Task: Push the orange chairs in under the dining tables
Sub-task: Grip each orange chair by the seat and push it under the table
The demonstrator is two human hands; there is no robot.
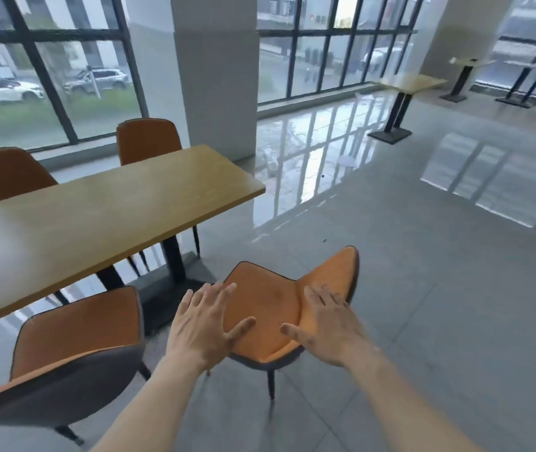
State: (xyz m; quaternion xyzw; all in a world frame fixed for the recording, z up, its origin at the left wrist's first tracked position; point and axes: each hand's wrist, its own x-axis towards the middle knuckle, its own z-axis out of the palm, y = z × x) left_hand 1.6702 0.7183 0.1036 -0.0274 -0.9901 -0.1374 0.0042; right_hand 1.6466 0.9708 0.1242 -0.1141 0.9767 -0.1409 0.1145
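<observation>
An orange chair [269, 305] with a grey underside stands out on the floor, apart from the wooden dining table [103, 207] and turned at an angle to it. My left hand [204, 324] hovers open over the chair's left edge. My right hand [325, 327] is spread over the fold between its seat and backrest; whether it touches the chair is unclear. A second orange chair [77, 334] stands at the table's near side on the left, its seat partly under the tabletop. Two more orange chairs [147, 141] [2, 176] stand at the far side.
A white square pillar [217, 76] rises just behind the table's right end. Glossy grey tiled floor [439, 272] spreads to the right. Other tables on black pedestals [406, 86] stand far back on the right by the windows.
</observation>
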